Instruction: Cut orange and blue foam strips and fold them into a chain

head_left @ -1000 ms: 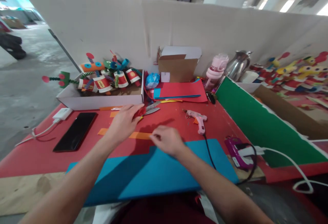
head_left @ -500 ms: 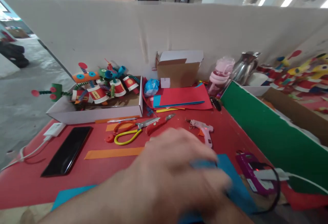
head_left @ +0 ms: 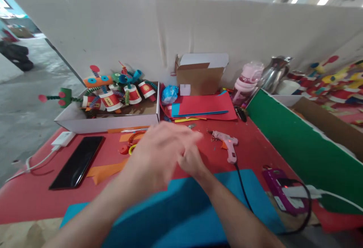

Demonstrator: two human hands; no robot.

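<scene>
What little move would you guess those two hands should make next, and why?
Probably lift the left hand aside so the scissors show fully. It hangs blurred above the red table, covering most of them, with only the red and yellow handles peeking out. The right hand sits at the far edge of the blue sheet, and the orange strip lies beside it.

Left hand (head_left: 161,153), blurred, overlaps right hand (head_left: 191,161) above blue sheet (head_left: 184,210).

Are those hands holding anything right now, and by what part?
It cannot be told. The left hand is blurred and covers the right hand above the blue sheet; nothing shows in either.
</scene>
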